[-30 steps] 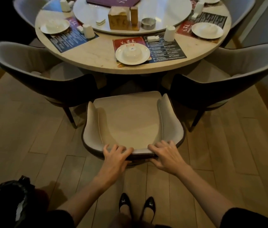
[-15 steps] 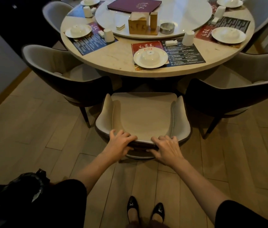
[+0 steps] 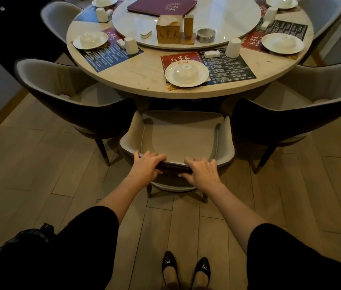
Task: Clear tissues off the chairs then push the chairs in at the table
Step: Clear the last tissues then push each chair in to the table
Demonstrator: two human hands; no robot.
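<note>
Pushed further in than a second ago: middle chair (image 3: 178, 132), front of its seat now near the rim of the table (image 3: 144, 78), set in the gap between two neighbours. Arms stretched further forward as well, dark sleeves more in view.

Left hand (image 3: 147, 166) gripping the top edge of the backrest, fingers curled over onto the pale inner side, thumb on the dark outer shell. Right hand (image 3: 202, 172) near it on the same edge, gripping likewise, thumb tucked against the dark back. Hands apart, with a short stretch of dark rim between them.

Left chair (image 3: 61, 95) and right chair (image 3: 291, 114) drawn in at the table, seats partly under the top, curved dark backs flanking the middle one.

On the table, straight ahead of the middle chair: white plate (image 3: 171, 78) with an upturned bowl (image 3: 186, 69), on a printed placemat (image 3: 228, 68); white cup (image 3: 232, 47) further back to the right. On the round turntable (image 3: 217, 21) in the centre: wooden tissue box (image 3: 168, 28), metal ashtray (image 3: 206, 35) beside it, dark red menu (image 3: 162, 6) behind.

Below: black shoes (image 3: 169, 263) on the wooden floor (image 3: 40, 164), toes toward the chair; black bag (image 3: 27, 237) at lower left.
</note>
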